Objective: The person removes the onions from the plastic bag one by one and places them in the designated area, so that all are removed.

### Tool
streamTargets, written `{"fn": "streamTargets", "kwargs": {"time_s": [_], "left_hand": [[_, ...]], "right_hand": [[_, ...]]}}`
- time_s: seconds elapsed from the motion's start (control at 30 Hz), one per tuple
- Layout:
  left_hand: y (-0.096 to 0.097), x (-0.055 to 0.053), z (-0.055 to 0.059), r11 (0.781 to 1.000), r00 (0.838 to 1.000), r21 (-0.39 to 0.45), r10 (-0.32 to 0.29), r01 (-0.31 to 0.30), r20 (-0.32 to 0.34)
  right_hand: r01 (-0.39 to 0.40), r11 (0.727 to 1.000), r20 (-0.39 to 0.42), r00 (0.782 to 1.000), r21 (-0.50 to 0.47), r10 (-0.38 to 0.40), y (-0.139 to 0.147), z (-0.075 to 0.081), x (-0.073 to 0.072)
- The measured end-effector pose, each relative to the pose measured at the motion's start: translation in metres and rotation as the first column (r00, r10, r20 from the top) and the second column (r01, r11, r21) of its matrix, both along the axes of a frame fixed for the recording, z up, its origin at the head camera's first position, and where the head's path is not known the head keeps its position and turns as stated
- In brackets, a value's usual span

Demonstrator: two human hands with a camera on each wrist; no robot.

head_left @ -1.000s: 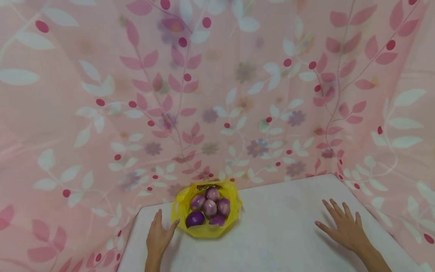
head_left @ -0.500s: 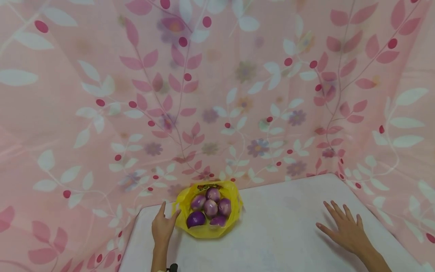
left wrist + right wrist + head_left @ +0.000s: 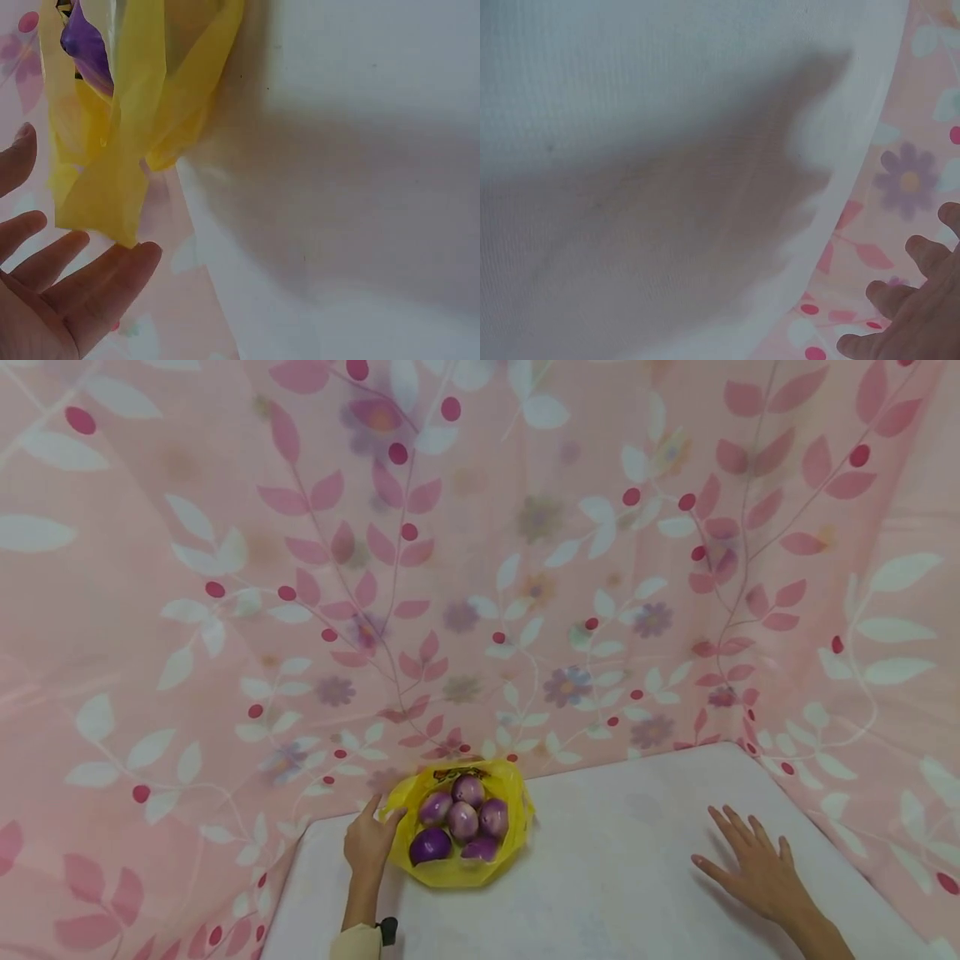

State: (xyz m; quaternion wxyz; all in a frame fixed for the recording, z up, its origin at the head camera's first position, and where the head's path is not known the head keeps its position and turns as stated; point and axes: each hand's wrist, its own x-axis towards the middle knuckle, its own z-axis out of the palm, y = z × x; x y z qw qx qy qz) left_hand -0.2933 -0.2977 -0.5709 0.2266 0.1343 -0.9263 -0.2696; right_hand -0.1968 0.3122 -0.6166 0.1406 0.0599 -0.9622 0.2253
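A yellow plastic bag [image 3: 450, 877] stands with its mouth spread wide at the back left of the white-covered table. Inside it lie several glossy, round purple vegetables [image 3: 462, 820] that look like small eggplants. My left hand [image 3: 369, 843] is at the bag's left side, thumb and fingers apart. In the left wrist view the bag's loose handle end [image 3: 105, 195] hangs between that thumb and the fingers, with fingertips right at its lower edge. Far to the right, my right hand [image 3: 757, 870] is held over the table with its fingers spread, holding nothing.
The table [image 3: 615, 860] has a pale cloth cover. A pink curtain [image 3: 525, 568] with leaves and flowers surrounds it at the back and both sides, close behind the bag. A dark band [image 3: 387, 930] is on the left wrist.
My left hand has moved forward and right to the bag's left edge, bringing its sleeve and wristband into view. The right hand and the bag have stayed nearly still.
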Motion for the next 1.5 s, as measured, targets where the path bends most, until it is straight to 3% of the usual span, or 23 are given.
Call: {"fn": "streamTargets", "kwargs": {"time_s": [0.17, 0.47, 0.63, 1.03, 1.5], "left_hand": [[0.002, -0.007, -0.005, 1.0, 1.0, 0.017, 0.009, -0.009, 0.004], [0.006, -0.02, -0.012, 0.998, 0.998, 0.05, 0.035, -0.032, -0.06], [0.006, -0.017, -0.013, 0.997, 0.993, 0.069, 0.034, -0.026, -0.114], [0.005, -0.019, -0.015, 0.996, 0.993, 0.071, -0.038, 0.046, -0.111], [0.005, -0.018, -0.019, 0.996, 0.982, 0.056, -0.059, 0.07, -0.178]], "right_hand": [[-0.007, 1.0, -0.022, 1.0, -0.007, 0.007, -0.003, 0.001, 0.002], [-0.003, 1.0, -0.021, 1.0, -0.011, 0.003, -0.003, -0.002, 0.001], [-0.003, 1.0, -0.009, 1.0, -0.013, 0.003, -0.003, -0.002, 0.001], [-0.002, 1.0, -0.041, 0.999, -0.023, 0.001, -0.003, -0.001, 0.002], [-0.021, 0.998, -0.038, 0.999, -0.051, 0.019, -0.011, -0.003, -0.001]]}}
